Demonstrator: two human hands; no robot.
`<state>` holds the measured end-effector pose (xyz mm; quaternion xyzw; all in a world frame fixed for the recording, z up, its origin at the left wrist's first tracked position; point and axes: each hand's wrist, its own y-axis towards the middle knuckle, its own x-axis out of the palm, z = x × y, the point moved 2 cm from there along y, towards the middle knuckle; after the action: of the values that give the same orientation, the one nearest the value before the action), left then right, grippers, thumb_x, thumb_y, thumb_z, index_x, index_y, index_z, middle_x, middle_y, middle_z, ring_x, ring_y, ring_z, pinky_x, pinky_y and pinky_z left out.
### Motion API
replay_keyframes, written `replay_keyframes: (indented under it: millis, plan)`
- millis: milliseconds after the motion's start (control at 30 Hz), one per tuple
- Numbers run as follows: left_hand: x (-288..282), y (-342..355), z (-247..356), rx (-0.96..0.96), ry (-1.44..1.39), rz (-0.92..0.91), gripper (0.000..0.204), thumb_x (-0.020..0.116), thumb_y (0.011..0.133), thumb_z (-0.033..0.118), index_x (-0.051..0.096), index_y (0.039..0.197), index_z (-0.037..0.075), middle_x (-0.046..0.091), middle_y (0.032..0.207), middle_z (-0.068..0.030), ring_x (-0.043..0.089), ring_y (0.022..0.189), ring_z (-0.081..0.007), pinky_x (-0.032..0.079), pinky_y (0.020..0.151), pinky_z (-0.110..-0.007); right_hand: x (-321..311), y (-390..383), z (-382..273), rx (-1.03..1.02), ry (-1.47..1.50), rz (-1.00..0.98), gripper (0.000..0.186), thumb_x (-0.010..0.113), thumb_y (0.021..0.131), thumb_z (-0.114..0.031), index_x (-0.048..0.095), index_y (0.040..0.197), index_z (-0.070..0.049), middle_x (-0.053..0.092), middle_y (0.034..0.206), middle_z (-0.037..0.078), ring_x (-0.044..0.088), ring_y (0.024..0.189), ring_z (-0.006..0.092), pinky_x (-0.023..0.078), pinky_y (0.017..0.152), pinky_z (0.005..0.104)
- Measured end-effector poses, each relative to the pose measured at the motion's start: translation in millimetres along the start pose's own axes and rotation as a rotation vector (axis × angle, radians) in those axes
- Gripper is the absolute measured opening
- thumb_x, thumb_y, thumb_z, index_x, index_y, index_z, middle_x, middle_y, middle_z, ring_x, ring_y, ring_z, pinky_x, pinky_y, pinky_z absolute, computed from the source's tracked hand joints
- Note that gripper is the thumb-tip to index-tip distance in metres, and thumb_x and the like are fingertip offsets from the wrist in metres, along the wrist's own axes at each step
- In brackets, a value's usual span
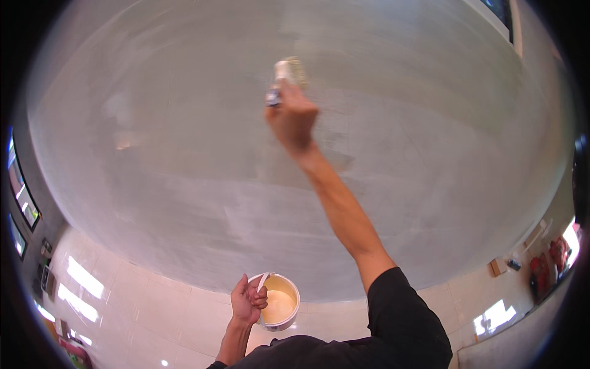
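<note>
With my arm stretched up and forward, my right hand (pixel 292 120) is closed around a paintbrush (pixel 289 71). Its pale, wide bristles are against or very near the grey wall (pixel 203 141); motion blurs them, so contact is hard to judge. Low in the view, my left hand (pixel 247 299) grips the white handle of a bucket (pixel 297 301). The round white bucket hangs close to my body. Inside it lies a pale yellow-orange liquid (pixel 279 305). Darker, damp-looking patches mark the wall around and below the brush.
Glossy pale floor tiles (pixel 135 301) run along the foot of the wall. A small cardboard box (pixel 498 266) and several reddish things (pixel 541 277) sit at the right. Windows (pixel 23 190) show at the far left, and a dark-framed opening (pixel 501 15) at the upper right.
</note>
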<state>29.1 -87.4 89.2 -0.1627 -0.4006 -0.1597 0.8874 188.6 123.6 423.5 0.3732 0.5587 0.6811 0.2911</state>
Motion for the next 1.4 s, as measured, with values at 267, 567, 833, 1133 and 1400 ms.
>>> replay_keyframes:
  millis: [267,567,833,1133,1400]
  plan:
    - [-3.0,6.3,-5.7,-0.01,0.026,0.007,0.074,0.029,0.103,0.057,0.055,0.133,-0.005,0.031,0.062,0.0066,0.024,0.047,-0.0045,0.02,0.045,-0.02,6.4,15.9,-3.4,0.279,0.454,-0.074,0.008,0.073,0.081,-0.009,0.072,0.081,-0.001,0.065,0.064,0.014,0.065,0.053,0.0265,0.049,0.05,0.0352]
    - [-9.3,12.2,-4.8,-0.002,0.022,0.007,0.075,0.03,0.103,0.06,0.058,0.128,-0.004,0.028,0.06,0.0077,0.021,0.044,-0.004,0.018,0.041,-0.019,-243.8,30.5,225.5,0.527,0.106,0.27,0.012,0.077,0.088,-0.01,0.076,0.085,0.001,0.074,0.073,0.008,0.072,0.063,0.0136,0.055,0.053,0.025]
    - [-26.3,4.7,-0.8,-0.047,-0.009,0.028,0.072,0.032,0.104,0.055,0.05,0.139,-0.005,0.039,0.069,0.0059,0.031,0.052,-0.0031,0.027,0.047,-0.016,-341.8,-54.6,132.5,0.752,0.144,0.133,0.016,0.073,0.089,-0.008,0.074,0.097,0.006,0.074,0.082,0.013,0.074,0.068,0.0207,0.052,0.053,0.028]
    - [6.8,-16.8,15.8,-0.039,-0.058,-0.161,0.069,0.031,0.107,0.05,0.049,0.139,-0.008,0.035,0.07,0.0053,0.022,0.056,-0.0023,0.018,0.048,-0.017,-328.1,-170.1,-61.3,1.227,0.529,-0.659,0.017,0.075,0.083,-0.003,0.072,0.093,0.01,0.072,0.078,0.015,0.07,0.065,0.0199,0.052,0.053,0.0272]
    - [18.7,-8.3,9.8,-0.103,-0.046,-0.143,0.073,0.029,0.107,0.052,0.045,0.141,-0.01,0.033,0.07,0.0053,0.023,0.056,-0.0031,0.017,0.049,-0.018,-269.3,-249.4,-103.7,0.952,0.498,-1.304,0.019,0.08,0.079,-0.013,0.077,0.092,0.0,0.074,0.075,0.012,0.068,0.061,0.0173,0.055,0.061,0.0301]
